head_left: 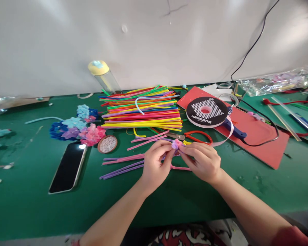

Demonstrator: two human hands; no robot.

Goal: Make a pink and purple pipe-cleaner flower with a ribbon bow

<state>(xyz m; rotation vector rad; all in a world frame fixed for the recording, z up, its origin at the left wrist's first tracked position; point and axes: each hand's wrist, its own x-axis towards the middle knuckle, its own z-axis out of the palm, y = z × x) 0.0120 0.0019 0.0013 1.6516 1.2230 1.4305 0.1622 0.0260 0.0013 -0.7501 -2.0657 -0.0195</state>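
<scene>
Both hands meet over the green table, pinching a small pink and purple pipe-cleaner flower [176, 144] between their fingertips. My left hand [157, 162] grips it from the left side, thumb and fingers pressed together. From the right, my right hand [201, 160] pinches its other side; the exact grip is partly hidden by the fingers. Beneath and left of the hands lie loose purple pipe cleaners [123, 171] and pink pipe cleaners [123, 159]. Just behind the hands rest scissors [199, 136] with red-orange handles.
A thick bundle of coloured pipe cleaners [143, 114] lies behind the hands. A ribbon spool [207, 112] and a blue-handled corded tool [234, 130] sit on a red board [269, 150]. Finished flowers [92, 134], a bead dish [107, 144], a phone [68, 168] and a bottle [104, 77] stand left.
</scene>
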